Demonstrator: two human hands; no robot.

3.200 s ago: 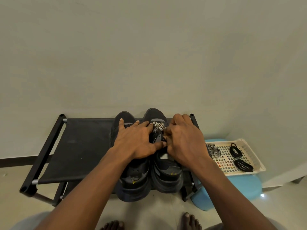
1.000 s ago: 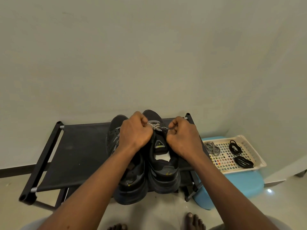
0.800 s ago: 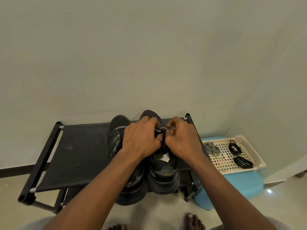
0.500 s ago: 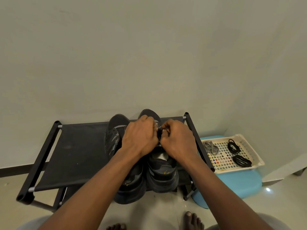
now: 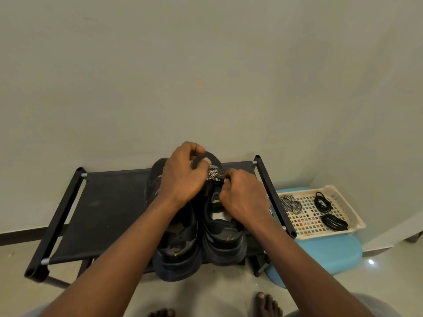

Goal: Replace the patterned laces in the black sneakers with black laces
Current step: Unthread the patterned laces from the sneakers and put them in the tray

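The left hand (image 5: 180, 177) and right hand (image 5: 242, 197) both pinch the patterned lace (image 5: 212, 175) of the sneaker (image 5: 223, 236) near the rack's (image 5: 109, 202) right edge. The left hand has lifted since a moment ago, apparently drawing the lace free of the eyelets. The black laces (image 5: 334, 221) wait in the basket (image 5: 353, 210).

Single head-worn view, looking forward and down.

Set above and in front of the black rack (image 5: 109, 202), facing the wall (image 5: 206, 65) behind it; near, with both forearms (image 5: 119, 259) reaching over the rack from the lower edge. Wide angle: sneakers (image 5: 178, 252) on the rack mid-frame, tray (image 5: 343, 203) right of the rack, bare toes (image 5: 265, 303) in front of it.
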